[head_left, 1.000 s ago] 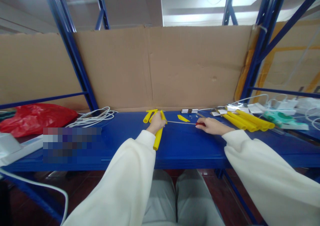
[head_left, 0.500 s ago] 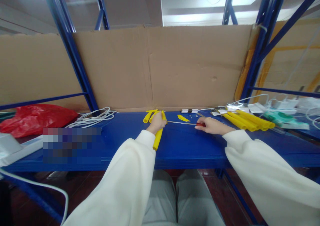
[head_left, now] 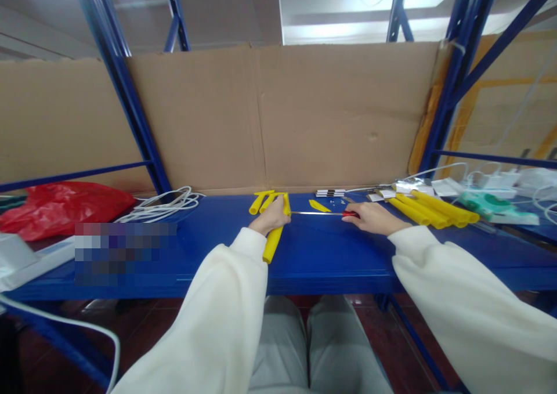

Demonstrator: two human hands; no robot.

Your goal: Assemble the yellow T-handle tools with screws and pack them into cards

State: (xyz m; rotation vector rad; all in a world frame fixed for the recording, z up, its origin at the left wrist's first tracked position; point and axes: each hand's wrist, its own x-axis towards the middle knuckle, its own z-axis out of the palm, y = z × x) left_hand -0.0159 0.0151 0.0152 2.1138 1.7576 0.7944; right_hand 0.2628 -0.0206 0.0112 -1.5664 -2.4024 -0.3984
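left hand [head_left: 270,215] and yellow tube [head_left: 272,241] are shifting slightly left, hand gripping tube, centre table [head_left: 324,249]; right hand [head_left: 372,217] is gripping red-handled tool [head_left: 348,213]. left tubes [head_left: 257,203] seemingly done, right tubes [head_left: 422,209] waiting.

It looks like a workshop or storeroom, with blue metal racking [head_left: 138,115], far cardboard panels [head_left: 339,115] and left-side coiled cables [head_left: 152,207].

Nothing legible on show here, and over at three o'clock, those dark marks [head_left: 525,154] on the taped cardboard [head_left: 509,112] are too unclear to read!
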